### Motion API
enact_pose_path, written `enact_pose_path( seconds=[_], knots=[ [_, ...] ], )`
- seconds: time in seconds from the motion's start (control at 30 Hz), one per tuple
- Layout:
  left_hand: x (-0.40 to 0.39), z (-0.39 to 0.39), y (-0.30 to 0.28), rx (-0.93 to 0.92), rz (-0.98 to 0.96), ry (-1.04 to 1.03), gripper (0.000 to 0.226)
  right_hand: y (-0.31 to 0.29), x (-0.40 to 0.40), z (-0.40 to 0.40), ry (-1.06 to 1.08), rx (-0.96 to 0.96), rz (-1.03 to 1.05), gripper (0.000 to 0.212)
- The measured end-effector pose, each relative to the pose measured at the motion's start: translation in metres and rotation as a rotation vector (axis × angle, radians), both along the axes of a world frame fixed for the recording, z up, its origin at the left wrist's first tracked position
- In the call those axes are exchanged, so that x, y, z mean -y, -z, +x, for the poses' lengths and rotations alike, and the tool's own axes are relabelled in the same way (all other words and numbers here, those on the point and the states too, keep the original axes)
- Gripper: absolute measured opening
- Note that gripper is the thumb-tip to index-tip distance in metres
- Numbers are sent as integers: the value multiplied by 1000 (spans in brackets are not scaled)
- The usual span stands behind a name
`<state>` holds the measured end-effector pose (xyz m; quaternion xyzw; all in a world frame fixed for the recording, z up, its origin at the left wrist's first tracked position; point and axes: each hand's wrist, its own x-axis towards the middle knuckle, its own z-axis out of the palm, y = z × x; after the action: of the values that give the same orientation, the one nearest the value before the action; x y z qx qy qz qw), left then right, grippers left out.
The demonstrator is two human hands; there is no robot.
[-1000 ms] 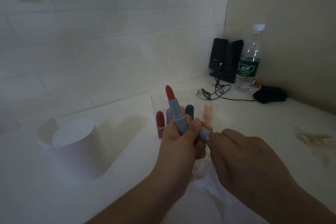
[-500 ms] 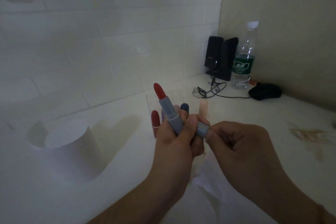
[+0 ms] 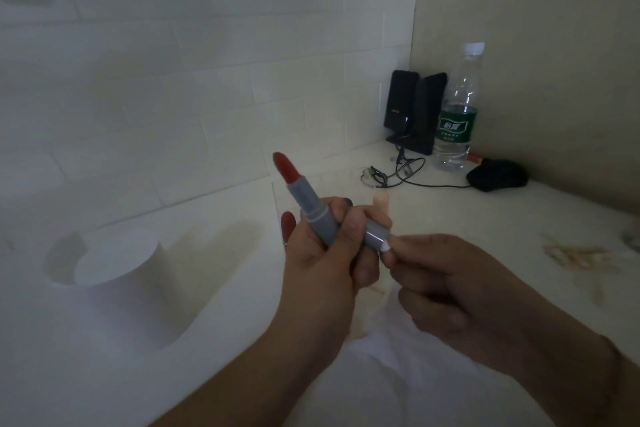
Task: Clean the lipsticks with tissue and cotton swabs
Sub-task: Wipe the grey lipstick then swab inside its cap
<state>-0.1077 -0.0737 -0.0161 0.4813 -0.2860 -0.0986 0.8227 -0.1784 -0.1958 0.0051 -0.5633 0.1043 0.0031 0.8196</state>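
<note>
My left hand (image 3: 325, 256) grips a grey lipstick tube (image 3: 311, 208) tilted up to the left, its red stick (image 3: 285, 167) raised out of the tube. My right hand (image 3: 446, 284) pinches the tube's lower end (image 3: 375, 236) between thumb and fingertips. Behind my left hand other lipsticks stand on the table: a red one (image 3: 287, 224), a peach one (image 3: 381, 201) and a dark one that is mostly hidden. A roll of tissue (image 3: 114, 288) stands at the left. White tissue (image 3: 374, 374) lies on the table under my wrists.
In the far right corner stand black speakers (image 3: 414, 111), a water bottle (image 3: 457, 111) and a black mouse (image 3: 497, 174), with tangled cables (image 3: 398, 173) in front. A stained patch (image 3: 575, 253) marks the table at the right. A white tiled wall runs behind.
The lipstick has tilted further left and sunk a little in the view. My right hand's fingertips stay at the tube's base; the camera has shifted slightly.
</note>
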Motion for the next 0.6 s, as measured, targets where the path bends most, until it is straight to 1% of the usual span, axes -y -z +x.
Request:
enact_pose_path(
  seconds=[0.03, 0.07, 0.1, 0.13, 0.17, 0.2, 0.27, 0.4, 0.43, 0.5, 0.53, 0.6],
  knots=[
    [0, 1, 0, -93, -5, 11, 18, 2, 0, 1, 102, 96, -241, 31],
    [-1, 1, -2, -194, -22, 31, 16, 3, 1, 0, 234, 229, -557, 27],
    [-1, 2, -2, -290, -45, 55, 15, 6, 4, 0, 393, 385, -915, 18],
    [-2, 2, -3, -365, -69, 83, 15, 7, 7, 0, 494, 540, -1194, 8],
    [-3, 3, -2, -421, -93, 109, 16, 8, 9, -1, 524, 652, -1367, 4],
    [-3, 4, -1, -469, -114, 131, 17, 9, 10, -2, 511, 718, -1475, 10],
    [-2, 4, 1, -529, -127, 164, 21, 12, 12, -1, 494, 776, -1603, 17],
    [1, -1, -1, -555, -99, 157, 36, 13, 10, 0, 550, 802, -1772, 14],
    [1, -2, -2, -556, -94, 150, 32, 13, 8, -1, 552, 794, -1802, 13],
    [1, -3, -1, -540, -53, 118, 14, 14, 6, -1, 561, 769, -1879, 13],
    [1, -3, -1, -522, -17, 94, 11, 15, 5, -1, 558, 746, -1925, 15],
    [1, -4, 1, -476, 56, 38, 13, 16, 2, 0, 530, 683, -2010, 24]
  ],
)
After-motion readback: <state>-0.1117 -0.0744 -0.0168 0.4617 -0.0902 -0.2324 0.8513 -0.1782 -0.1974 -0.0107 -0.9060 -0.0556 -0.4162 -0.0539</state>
